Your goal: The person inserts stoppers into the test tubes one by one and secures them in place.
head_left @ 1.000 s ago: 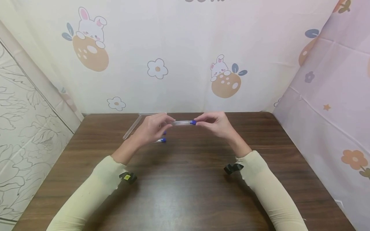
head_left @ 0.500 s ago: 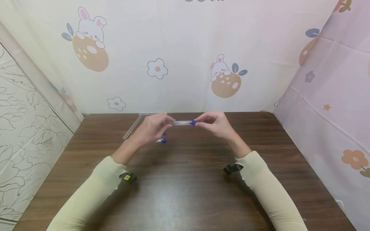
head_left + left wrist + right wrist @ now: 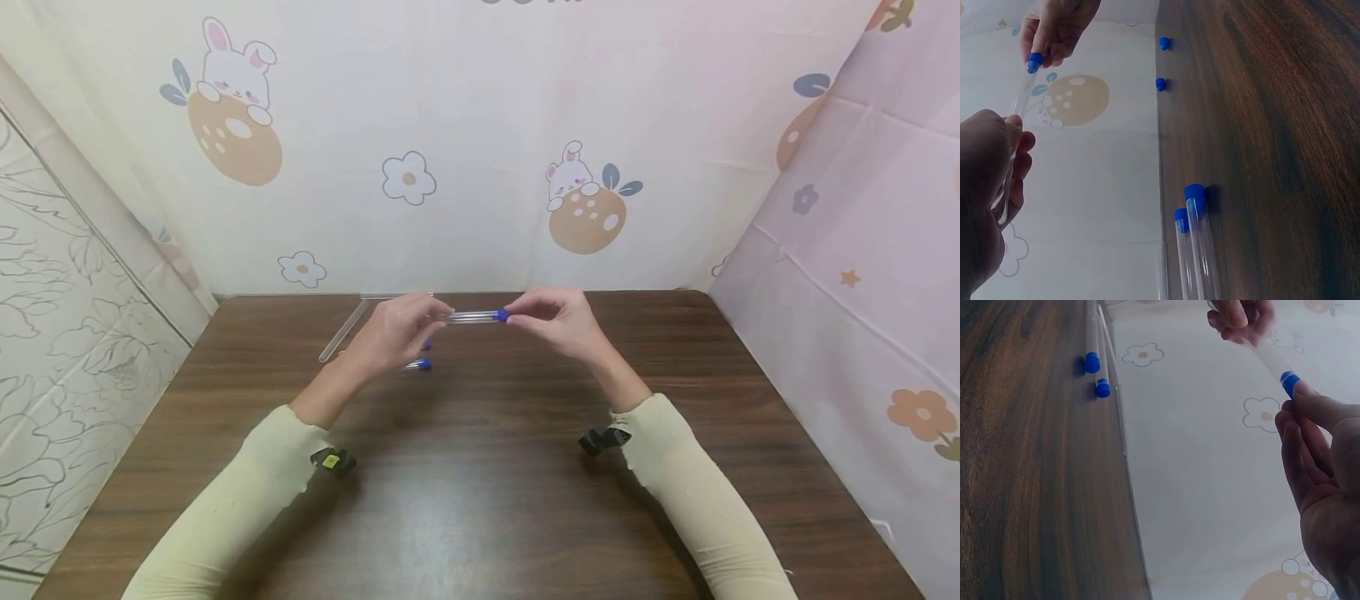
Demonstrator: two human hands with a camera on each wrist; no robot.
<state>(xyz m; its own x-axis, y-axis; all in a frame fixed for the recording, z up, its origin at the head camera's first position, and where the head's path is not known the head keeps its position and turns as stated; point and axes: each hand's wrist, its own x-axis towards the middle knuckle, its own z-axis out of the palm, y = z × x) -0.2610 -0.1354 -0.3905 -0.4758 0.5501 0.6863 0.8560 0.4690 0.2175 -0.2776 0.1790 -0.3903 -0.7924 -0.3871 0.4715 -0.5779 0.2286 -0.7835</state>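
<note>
Above the far part of the table, my left hand (image 3: 393, 333) grips a clear test tube (image 3: 472, 317), which lies nearly level. My right hand (image 3: 558, 323) pinches the blue cap (image 3: 502, 316) at the tube's right end between thumb and fingers. In the right wrist view the cap (image 3: 1290, 382) sits at the tube's mouth; how deep it goes, I cannot tell. Below my left hand, two capped test tubes (image 3: 1202, 250) lie side by side on the table, partly hidden in the head view.
Two uncapped clear tubes, one slanted (image 3: 343, 331) and one along the back edge (image 3: 396, 295), lie left of my left hand. Two loose blue caps (image 3: 1164, 43) (image 3: 1160, 84) rest near the table's far edge. A patterned curtain (image 3: 480, 167) hangs behind the wooden table (image 3: 480, 500).
The capped end of the tube has risen very slightly with my right fingers. Otherwise both hands keep the same hold and place.
</note>
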